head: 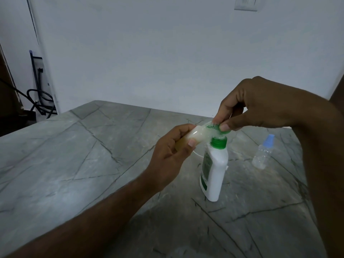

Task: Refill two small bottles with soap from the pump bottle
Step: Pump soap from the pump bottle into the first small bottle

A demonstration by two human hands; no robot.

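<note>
A white pump bottle (216, 168) with a green collar stands on the marble table (93, 155). My right hand (260, 107) grips its green pump head (216, 127) from above with thumb and fingers. A small translucent bottle (201, 135) is in my left hand (167, 157), tilted on its side with its mouth against the pump's nozzle. Pale soap and foam show inside it and around the nozzle. A second small clear bottle (261, 155) with a light blue cap stands upright on the table to the right of the pump bottle, untouched.
The table ends at a white wall behind. Black cables and a dark stand (41, 101) sit on the floor past the table's far left corner. A wall switch plate (245, 3) is high on the wall.
</note>
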